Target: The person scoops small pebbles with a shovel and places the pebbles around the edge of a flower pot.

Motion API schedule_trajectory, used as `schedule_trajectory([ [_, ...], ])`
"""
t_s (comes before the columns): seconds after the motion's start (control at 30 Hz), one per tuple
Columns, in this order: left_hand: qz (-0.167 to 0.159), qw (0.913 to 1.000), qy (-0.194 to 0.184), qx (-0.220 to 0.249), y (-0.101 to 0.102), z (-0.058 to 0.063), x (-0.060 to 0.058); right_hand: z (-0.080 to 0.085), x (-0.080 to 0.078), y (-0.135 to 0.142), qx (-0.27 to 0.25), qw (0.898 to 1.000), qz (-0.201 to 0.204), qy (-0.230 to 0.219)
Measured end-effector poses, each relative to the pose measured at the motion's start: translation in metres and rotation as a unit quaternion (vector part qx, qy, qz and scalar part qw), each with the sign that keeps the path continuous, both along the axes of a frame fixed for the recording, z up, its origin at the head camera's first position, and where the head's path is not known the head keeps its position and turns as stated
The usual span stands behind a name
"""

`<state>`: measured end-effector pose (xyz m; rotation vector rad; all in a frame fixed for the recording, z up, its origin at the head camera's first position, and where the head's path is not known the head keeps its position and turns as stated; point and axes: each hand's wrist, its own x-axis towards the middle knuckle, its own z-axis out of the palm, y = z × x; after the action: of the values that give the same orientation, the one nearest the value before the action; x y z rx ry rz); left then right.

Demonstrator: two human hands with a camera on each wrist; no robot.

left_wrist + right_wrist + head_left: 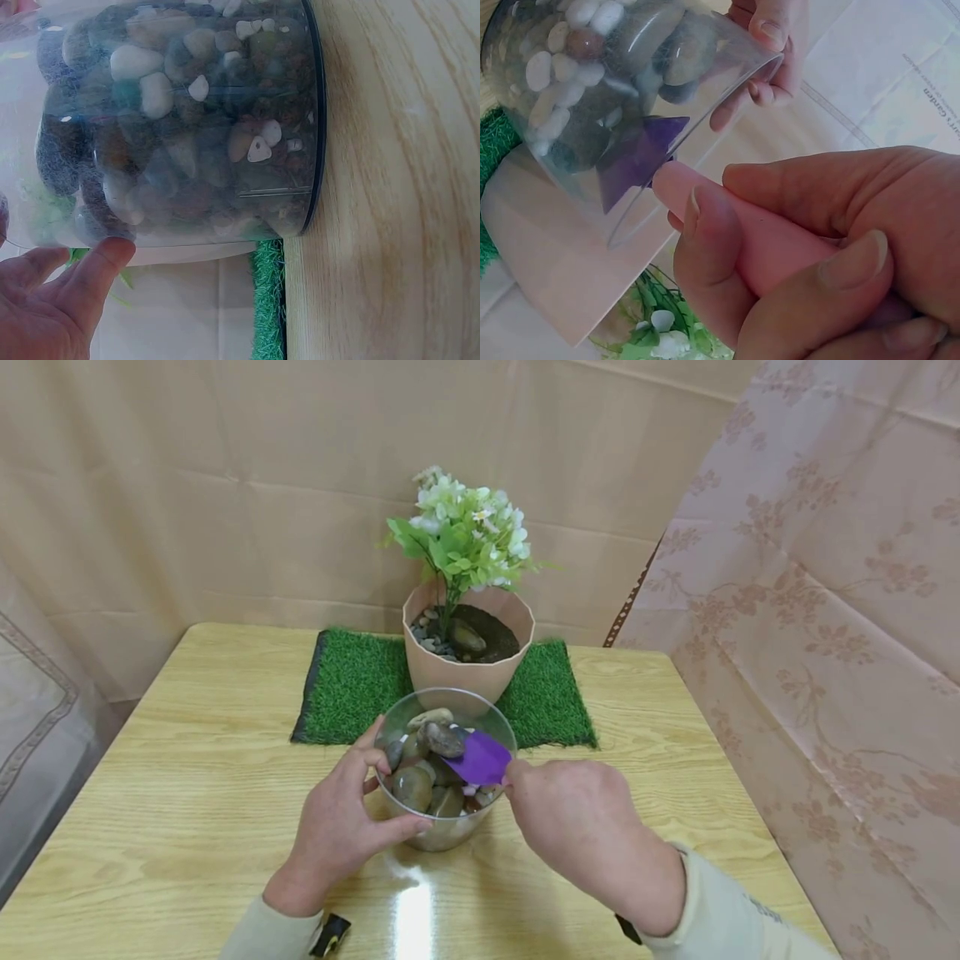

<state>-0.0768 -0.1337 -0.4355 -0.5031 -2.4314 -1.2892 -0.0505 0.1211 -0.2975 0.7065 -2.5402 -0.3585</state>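
A clear plastic container (450, 832) full of stones stands on the table in front of the flowerpot. My left hand (341, 814) holds it at the left, thumb at the near rim and fingers at the far-left side. In my right hand (581, 827) is a small trowel, gripped by its pink handle (769, 244). The trowel's purple blade (480, 758) dips inside the container, its tip beside a dark grey stone (442, 739). Smooth river stones (412, 789) lie on top; small white pebbles (156, 95) show through the wall lower down.
Behind the container, a pale pink flowerpot (457, 675) stands on a green artificial grass mat (352, 685). It holds dark soil (498, 631), pebbles, a large stone (468, 637) and white flowers (480, 527) with green leaves. Cloth curtains (300, 485) hang behind the wooden table (187, 760).
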Motion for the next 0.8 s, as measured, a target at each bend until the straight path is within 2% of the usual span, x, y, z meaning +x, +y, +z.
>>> schedule_trajectory([
  [0.4, 0.004, 1.0, 0.004, -0.005, -0.001, -0.001, 0.0, -0.002, -0.009, -0.003, -0.041, 0.999, 0.009, -0.024],
  [0.8, 0.001, 1.0, 0.005, -0.003, 0.0, 0.0, 0.0, -0.01, -0.017, -0.004, -0.067, 0.997, 0.029, -0.008],
])
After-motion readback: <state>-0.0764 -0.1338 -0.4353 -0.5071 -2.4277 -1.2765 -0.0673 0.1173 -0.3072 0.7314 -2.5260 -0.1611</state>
